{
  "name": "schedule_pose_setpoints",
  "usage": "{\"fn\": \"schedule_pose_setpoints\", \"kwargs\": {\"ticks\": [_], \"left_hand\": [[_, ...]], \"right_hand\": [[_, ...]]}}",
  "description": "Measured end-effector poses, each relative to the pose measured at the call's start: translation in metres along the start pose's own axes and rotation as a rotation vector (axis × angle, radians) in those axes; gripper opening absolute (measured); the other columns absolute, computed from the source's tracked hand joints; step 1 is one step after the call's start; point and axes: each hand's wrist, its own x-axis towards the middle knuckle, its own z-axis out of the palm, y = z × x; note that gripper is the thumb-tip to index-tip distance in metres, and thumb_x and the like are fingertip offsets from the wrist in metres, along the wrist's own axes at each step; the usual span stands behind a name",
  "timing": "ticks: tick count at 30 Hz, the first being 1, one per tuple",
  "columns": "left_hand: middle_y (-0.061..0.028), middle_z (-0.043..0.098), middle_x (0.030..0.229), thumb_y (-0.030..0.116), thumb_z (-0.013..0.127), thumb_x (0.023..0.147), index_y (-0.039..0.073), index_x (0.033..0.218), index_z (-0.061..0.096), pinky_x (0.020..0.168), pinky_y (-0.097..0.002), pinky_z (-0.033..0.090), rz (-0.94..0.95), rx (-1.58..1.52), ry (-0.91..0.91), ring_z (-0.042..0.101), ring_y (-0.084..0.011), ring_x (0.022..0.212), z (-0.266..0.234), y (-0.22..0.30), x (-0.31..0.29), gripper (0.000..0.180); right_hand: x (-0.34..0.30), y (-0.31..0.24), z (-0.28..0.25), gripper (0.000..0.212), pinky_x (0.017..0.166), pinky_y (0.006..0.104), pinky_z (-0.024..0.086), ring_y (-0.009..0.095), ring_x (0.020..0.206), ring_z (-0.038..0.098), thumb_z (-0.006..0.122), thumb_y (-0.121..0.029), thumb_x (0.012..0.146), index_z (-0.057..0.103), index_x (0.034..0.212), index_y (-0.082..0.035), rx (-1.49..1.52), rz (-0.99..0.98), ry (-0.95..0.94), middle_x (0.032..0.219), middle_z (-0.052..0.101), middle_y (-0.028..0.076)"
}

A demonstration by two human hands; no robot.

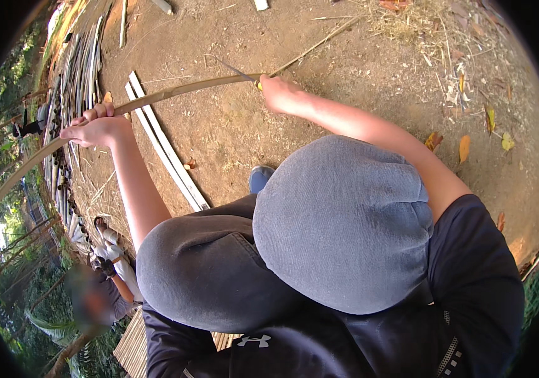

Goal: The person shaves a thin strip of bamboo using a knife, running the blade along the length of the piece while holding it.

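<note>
Long strip [169, 92], bamboo or wood, cannot tell which. Held above bare earth [219, 142], out beyond the knees, running from the far left of the view to the right hand [278, 93]. Colour dull tan to olive-brown, a paler line along part of one edge. Narrow, slender for its length, width fairly even. Shows as one long arc, highest near the right hand, dropping away left of the left hand [98, 128] against greenery; some of that bend may be the lens. Face looks smooth between the hands; fine grain too small to read.

Left hand: closed round the strip partway along, fingers wrapped over it, thumb pointing left.

Right hand: closed in a fist on a knife [244, 75], a bit of yellow handle showing. Thin dark blade points up and left, crossing the strip near its right end. Whether these fingers also grip the strip, cannot tell.

On the ground: two pale slats [156, 131] side by side, right of the left forearm; a thin stick [320, 43] slanting up and right from behind the right hand, its near end hidden. Stacked poles [84, 69] at left. Yellow leaf [465, 148] at right.
</note>
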Motion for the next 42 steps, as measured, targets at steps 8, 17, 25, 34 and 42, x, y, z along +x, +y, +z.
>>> {"fn": "schedule_pose_setpoints", "kwargs": {"ticks": [8,17,25,34,42], "left_hand": [[0.0062,0.027,0.051,0.060,0.025,0.103,0.017,0.077,0.029,0.037,-0.0279,0.027,-0.037,-0.003,0.161,0.026,-0.0097,0.042,-0.022,0.000,0.010,0.050],[0.0059,0.024,0.051,0.063,0.019,0.102,0.019,0.078,0.029,0.039,-0.0268,0.022,0.000,-0.039,0.003,0.021,-0.0095,0.043,-0.001,0.006,0.002,0.052],[0.0066,0.022,0.051,0.063,0.019,0.103,0.019,0.077,0.028,0.039,-0.0264,0.020,0.001,-0.028,0.000,0.019,-0.0090,0.043,-0.005,0.006,-0.004,0.051],[0.0066,0.022,0.051,0.067,0.019,0.101,0.019,0.078,0.031,0.040,-0.0266,0.020,0.005,-0.031,-0.064,0.020,-0.0087,0.043,-0.005,0.011,-0.011,0.054],[0.0073,0.021,0.050,0.068,0.020,0.100,0.020,0.079,0.032,0.039,-0.0262,0.018,0.024,-0.035,-0.094,0.021,-0.0078,0.042,-0.003,0.006,-0.012,0.054]], "right_hand": [[-0.001,-0.034,0.000,0.035,0.041,0.0264,0.039,0.011,0.056,0.047,0.043,0.000,0.098,0.044,0.132,0.007,-0.021,-0.112,0.004,0.081,0.055,0.008],[-0.005,-0.019,-0.014,0.046,0.039,0.0229,0.035,0.009,0.052,0.043,0.044,0.004,0.097,0.036,0.141,0.010,0.009,-0.019,0.036,0.074,0.051,0.006],[-0.014,-0.032,-0.005,0.037,0.038,0.0248,0.035,0.010,0.051,0.045,0.045,0.006,0.095,0.042,0.131,0.012,-0.032,-0.125,0.060,0.076,0.053,0.007],[-0.020,-0.057,-0.015,0.036,0.041,0.0232,0.036,0.009,0.055,0.043,0.043,0.001,0.098,0.042,0.134,0.006,-0.034,-0.132,0.018,0.076,0.050,0.004],[-0.020,-0.055,-0.017,0.034,0.040,0.0225,0.036,0.008,0.054,0.041,0.042,-0.005,0.101,0.045,0.132,0.007,-0.049,-0.116,-0.005,0.075,0.049,0.003]]}}
